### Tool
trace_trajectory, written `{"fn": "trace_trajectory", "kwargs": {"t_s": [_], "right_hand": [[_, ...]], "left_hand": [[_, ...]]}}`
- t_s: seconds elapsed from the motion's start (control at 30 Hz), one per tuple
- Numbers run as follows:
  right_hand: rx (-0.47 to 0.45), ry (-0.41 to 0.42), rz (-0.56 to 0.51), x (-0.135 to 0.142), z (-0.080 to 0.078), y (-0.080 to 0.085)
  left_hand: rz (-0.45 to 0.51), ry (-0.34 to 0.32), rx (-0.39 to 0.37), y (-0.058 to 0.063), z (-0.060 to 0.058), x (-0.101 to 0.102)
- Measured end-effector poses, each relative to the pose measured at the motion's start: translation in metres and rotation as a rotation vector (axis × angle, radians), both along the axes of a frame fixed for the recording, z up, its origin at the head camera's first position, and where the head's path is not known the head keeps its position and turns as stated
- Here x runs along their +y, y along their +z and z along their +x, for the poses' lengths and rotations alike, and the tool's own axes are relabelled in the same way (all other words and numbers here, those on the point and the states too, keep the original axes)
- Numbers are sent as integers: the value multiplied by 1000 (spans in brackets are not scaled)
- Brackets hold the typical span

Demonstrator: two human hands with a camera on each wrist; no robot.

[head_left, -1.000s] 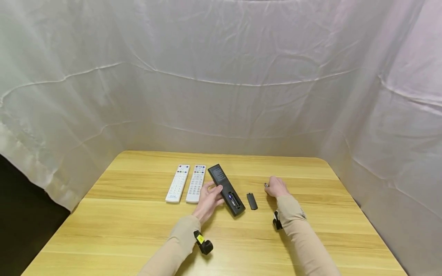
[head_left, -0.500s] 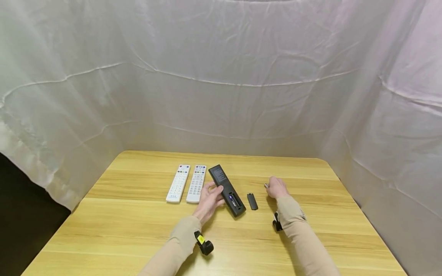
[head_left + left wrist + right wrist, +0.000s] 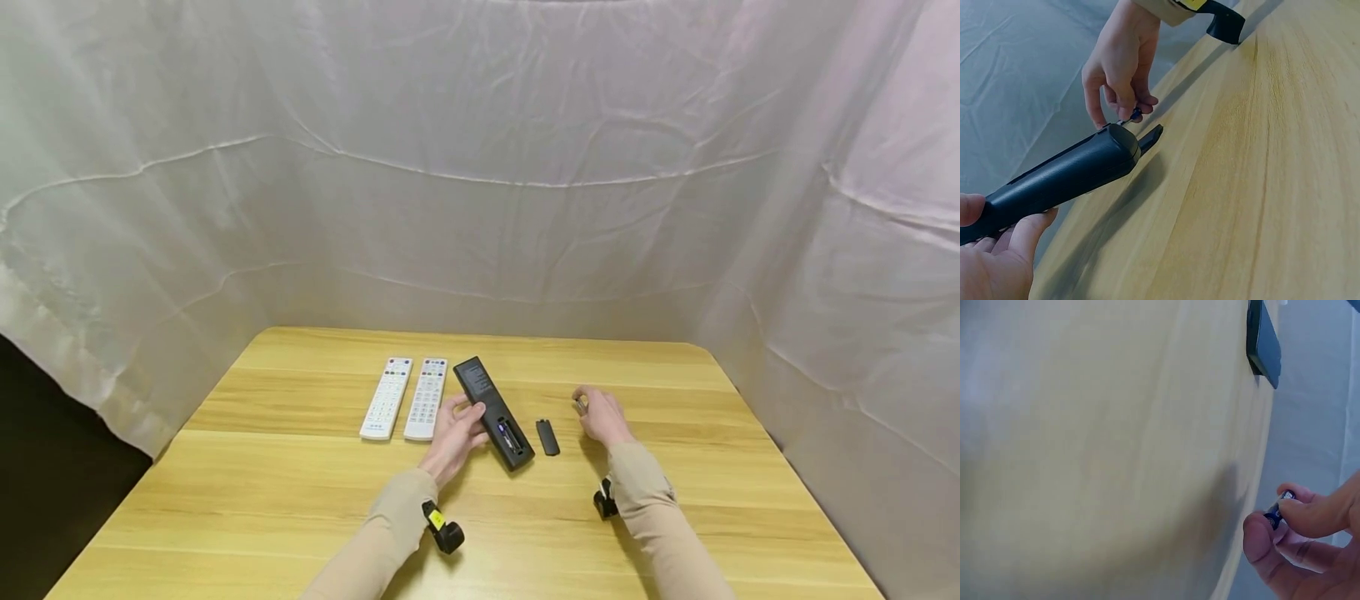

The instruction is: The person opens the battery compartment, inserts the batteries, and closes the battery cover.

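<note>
In the head view my left hand (image 3: 453, 437) grips a black remote control (image 3: 491, 408) by its side, back facing up and tilted. Its battery compartment (image 3: 511, 436) is uncovered, and a dark battery with a purple end shows inside. Off to the right, my right hand (image 3: 603, 415) pinches a small battery (image 3: 1279, 508) between thumb and fingers, raised over the table in the right wrist view. Between the two hands lies the black battery cover (image 3: 548, 437). From the left wrist view, the remote's lower end (image 3: 1124, 144) overlaps my right hand's fingertips.
Two white remotes (image 3: 387, 400) lie side by side, buttons up, left of my left hand. They rest on a wooden table (image 3: 300, 483). Pale curtains (image 3: 480, 217) hang behind the table and along its sides.
My right hand has turned and drawn back slightly toward me, with the battery still pinched in its fingers. My left hand and the black remote have hardly moved.
</note>
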State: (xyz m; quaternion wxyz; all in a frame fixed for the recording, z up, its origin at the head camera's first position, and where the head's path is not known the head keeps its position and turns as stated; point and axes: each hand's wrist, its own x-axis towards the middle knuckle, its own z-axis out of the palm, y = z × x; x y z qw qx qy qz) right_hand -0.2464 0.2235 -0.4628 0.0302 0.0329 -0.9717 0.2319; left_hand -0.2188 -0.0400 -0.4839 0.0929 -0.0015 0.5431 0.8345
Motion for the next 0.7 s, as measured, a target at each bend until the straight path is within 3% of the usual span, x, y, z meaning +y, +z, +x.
{"fn": "trace_trajectory", "kwargs": {"t_s": [0.3, 0.7], "right_hand": [[-57, 61, -82, -1, 14, 6], [64, 111, -123, -10, 32, 8]], "left_hand": [[17, 1, -9, 1, -1, 0], [35, -12, -9, 3, -2, -1]]}}
